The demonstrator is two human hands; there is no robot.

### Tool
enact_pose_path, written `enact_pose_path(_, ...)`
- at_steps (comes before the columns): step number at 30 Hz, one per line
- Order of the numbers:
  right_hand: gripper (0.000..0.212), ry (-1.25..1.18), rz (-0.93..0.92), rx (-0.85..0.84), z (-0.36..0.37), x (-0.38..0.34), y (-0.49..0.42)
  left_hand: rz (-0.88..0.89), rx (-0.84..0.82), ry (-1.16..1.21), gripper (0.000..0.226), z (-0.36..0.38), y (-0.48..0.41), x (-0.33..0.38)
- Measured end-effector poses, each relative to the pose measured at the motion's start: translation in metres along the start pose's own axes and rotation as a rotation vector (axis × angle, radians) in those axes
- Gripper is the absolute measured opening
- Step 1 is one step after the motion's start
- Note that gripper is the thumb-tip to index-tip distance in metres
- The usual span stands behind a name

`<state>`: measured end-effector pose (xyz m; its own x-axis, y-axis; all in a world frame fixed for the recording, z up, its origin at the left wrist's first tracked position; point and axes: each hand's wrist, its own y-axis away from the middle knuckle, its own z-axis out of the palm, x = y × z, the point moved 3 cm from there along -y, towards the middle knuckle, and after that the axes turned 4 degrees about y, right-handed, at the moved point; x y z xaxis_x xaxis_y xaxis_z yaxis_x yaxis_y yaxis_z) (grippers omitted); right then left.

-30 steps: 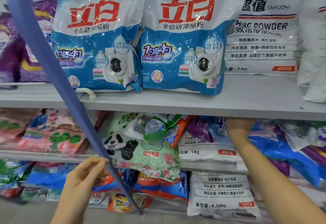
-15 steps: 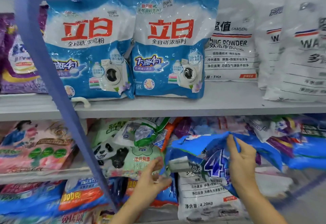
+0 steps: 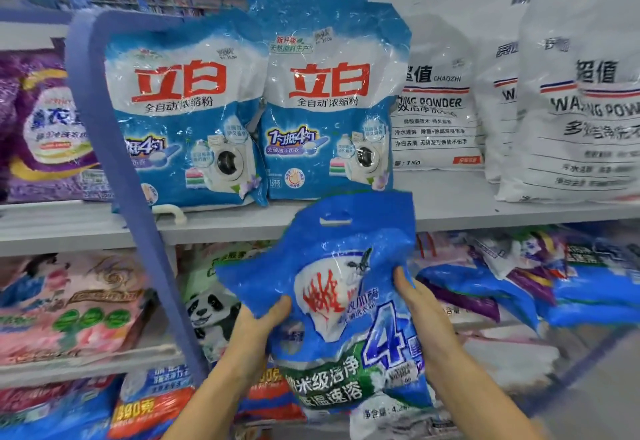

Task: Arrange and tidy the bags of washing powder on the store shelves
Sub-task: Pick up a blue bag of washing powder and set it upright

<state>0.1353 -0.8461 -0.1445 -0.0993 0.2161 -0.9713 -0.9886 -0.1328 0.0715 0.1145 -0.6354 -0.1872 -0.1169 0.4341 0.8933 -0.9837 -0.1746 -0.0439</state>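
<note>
I hold a large blue bag of washing powder (image 3: 346, 304) upright in front of the shelves, its handle slot at the top and a big "4" on its front. My left hand (image 3: 258, 327) grips its left side and my right hand (image 3: 420, 311) grips its right side. Just above it, on the upper shelf (image 3: 467, 204), stand two blue-and-white bags (image 3: 329, 103) with red characters. White washing powder bags (image 3: 436, 93) stand to their right, a purple bag (image 3: 45, 127) to their left.
A blue strap (image 3: 114, 148) loops down across the left of the view, in front of the shelves. The lower shelf holds a pink bag (image 3: 69, 304), a panda-print bag (image 3: 211, 311) and blue bags lying flat (image 3: 519, 287) at the right. More bags fill the bottom shelf.
The blue bag has come out of the lower shelf and risen upright in front of me. My left hand moved right and took its left side; the view tilted up.
</note>
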Motion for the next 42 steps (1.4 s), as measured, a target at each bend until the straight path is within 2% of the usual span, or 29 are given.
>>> enact_pose_path(2, 0.033, 0.058, -0.136, -0.041, 0.002, -0.010, 0.000, 0.017, 0.002, 0.060, 0.056, 0.001, -0.002, 0.013)
enact_pose_path(5, 0.051, 0.130, -0.272, -0.110, 0.002, -0.028, -0.005, 0.036, -0.061, -0.016, 0.055, 0.005, -0.002, 0.032)
enact_pose_path(8, 0.028, 0.216, -0.330, -0.101, 0.007, -0.045, -0.008, 0.055, -0.125, -0.105, 0.060, 0.015, 0.001, 0.049)
enact_pose_path(12, 0.017, 0.173, -0.288, 0.029, 0.012, -0.058, -0.019, 0.159, -0.165, -0.215, 0.053, 0.023, 0.001, 0.069)
enact_pose_path(13, 0.016, 0.153, -0.290, 0.018, 0.014, -0.063, -0.021, 0.191, -0.179, -0.227, 0.052, 0.023, 0.002, 0.075)
enact_pose_path(16, 0.032, 0.130, -0.339, 0.001, 0.022, -0.087, -0.024, 0.271, -0.224, -0.245, 0.045, 0.026, 0.002, 0.096)
enact_pose_path(18, 0.013, 0.168, -0.404, -0.071, 0.031, -0.108, -0.024, 0.273, -0.220, -0.232, 0.036, 0.025, -0.001, 0.106)
enact_pose_path(20, 0.033, 0.192, -0.458, -0.154, 0.043, -0.127, -0.025, 0.220, -0.181, -0.170, 0.024, 0.022, -0.009, 0.111)
enact_pose_path(23, 0.039, 0.261, -0.487, -0.261, 0.063, -0.148, -0.028, 0.112, -0.114, -0.082, 0.033, 0.017, -0.018, 0.118)
enact_pose_path(28, 0.038, 0.219, -0.488, -0.368, 0.099, -0.176, -0.028, 0.059, -0.089, 0.013, 0.039, 0.006, -0.026, 0.138)
enact_pose_path(30, 0.028, 0.207, -0.497, -0.390, 0.113, -0.183, -0.027, 0.083, -0.109, 0.095, 0.056, -0.004, -0.026, 0.139)
enact_pose_path(31, 0.026, 0.210, -0.503, -0.400, 0.119, -0.186, -0.027, 0.095, -0.126, 0.111, 0.073, -0.008, -0.024, 0.135)
enact_pose_path(33, 0.024, 0.208, -0.515, -0.414, 0.128, -0.192, -0.025, 0.095, -0.170, 0.052, 0.098, -0.015, -0.019, 0.115)
enact_pose_path(35, 0.022, 0.180, -0.516, -0.390, 0.131, -0.198, -0.027, 0.056, -0.218, -0.072, 0.084, -0.020, -0.014, 0.090)
enact_pose_path(38, 0.016, 0.116, -0.500, -0.331, 0.127, -0.205, -0.032, 0.019, -0.259, -0.295, 0.085, -0.021, -0.014, 0.063)
enact_pose_path(42, 0.018, 0.171, -0.523, -0.234, 0.116, -0.214, -0.040, 0.012, -0.258, -0.412, 0.072, -0.016, -0.017, 0.059)
